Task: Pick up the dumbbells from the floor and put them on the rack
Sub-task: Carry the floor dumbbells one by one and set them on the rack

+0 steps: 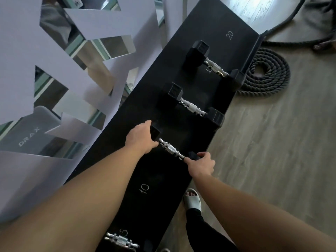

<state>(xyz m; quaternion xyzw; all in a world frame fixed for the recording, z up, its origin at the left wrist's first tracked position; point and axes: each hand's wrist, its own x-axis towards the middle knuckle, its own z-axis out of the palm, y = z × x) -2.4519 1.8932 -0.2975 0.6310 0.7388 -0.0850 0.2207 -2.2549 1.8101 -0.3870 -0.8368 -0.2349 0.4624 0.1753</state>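
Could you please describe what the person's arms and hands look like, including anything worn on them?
Both forearms are bare, with no sleeves in view. The left hand and right hand wear no gloves, and no watch, bracelet or ring is visible on either.

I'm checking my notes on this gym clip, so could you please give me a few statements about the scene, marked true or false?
1. Both hands hold one dumbbell by its end weights. True.
2. The left hand grips the chrome handle. False: it grips the far end weight.
3. Two more dumbbells lie beyond it on the rack. True.
4. The coiled rope lies on the rack. False: it lies on the floor beside it.
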